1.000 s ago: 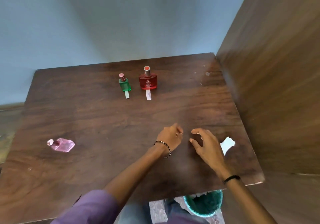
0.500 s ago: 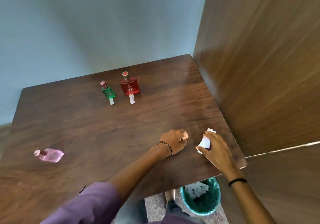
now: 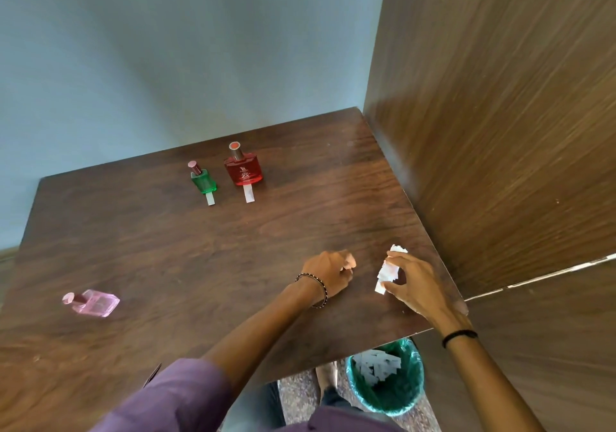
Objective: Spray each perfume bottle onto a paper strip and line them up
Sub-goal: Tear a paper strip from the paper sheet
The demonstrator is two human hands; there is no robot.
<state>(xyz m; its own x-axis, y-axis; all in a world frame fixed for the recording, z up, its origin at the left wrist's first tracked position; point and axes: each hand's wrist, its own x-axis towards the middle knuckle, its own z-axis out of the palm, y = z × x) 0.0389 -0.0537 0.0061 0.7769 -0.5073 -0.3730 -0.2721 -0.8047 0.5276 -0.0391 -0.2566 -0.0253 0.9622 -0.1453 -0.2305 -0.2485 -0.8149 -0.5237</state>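
A small bundle of white paper strips (image 3: pixel 388 271) sits pinched in the right hand (image 3: pixel 413 286), thumb below and fingertips curled over the top, just above the near right corner of the wooden table (image 3: pixel 233 248). The left hand (image 3: pixel 328 273) rests close beside it, curled into a loose fist; whether it holds anything cannot be told. At the far side stand a green bottle (image 3: pixel 203 180) and a red bottle (image 3: pixel 242 168), side by side, each with a paper strip poking out from under it toward the person. A pink bottle (image 3: pixel 93 302) is well apart at the near left. Below the table edge, a green bin (image 3: pixel 386 378) holds more strips.
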